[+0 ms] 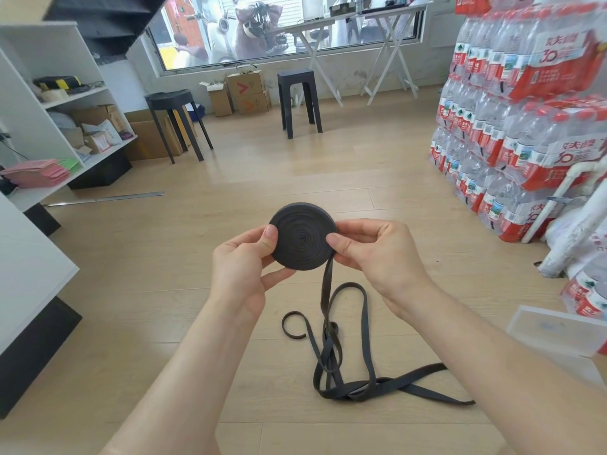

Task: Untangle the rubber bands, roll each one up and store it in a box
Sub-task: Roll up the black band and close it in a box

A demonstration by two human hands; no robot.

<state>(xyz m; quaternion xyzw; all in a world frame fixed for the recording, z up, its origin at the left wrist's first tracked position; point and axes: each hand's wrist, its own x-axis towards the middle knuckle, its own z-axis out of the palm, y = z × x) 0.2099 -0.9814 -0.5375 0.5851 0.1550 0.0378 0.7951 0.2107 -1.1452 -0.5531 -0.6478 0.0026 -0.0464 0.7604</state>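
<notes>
Fingers (270, 239) of the left hand (243, 267) pinch the left edge of the rolled rubber band coil (302, 241), thumb flat on its face. The right hand (377, 257) clamps the right edge the same way. Held between both hands, the coil faces the camera, in the air above the wooden floor (230, 192). From its lower right rim the unrolled tail (348, 372) hangs down and lies in tangled loops on the floor. A clear plastic box (558, 336) sits beside the right forearm.
</notes>
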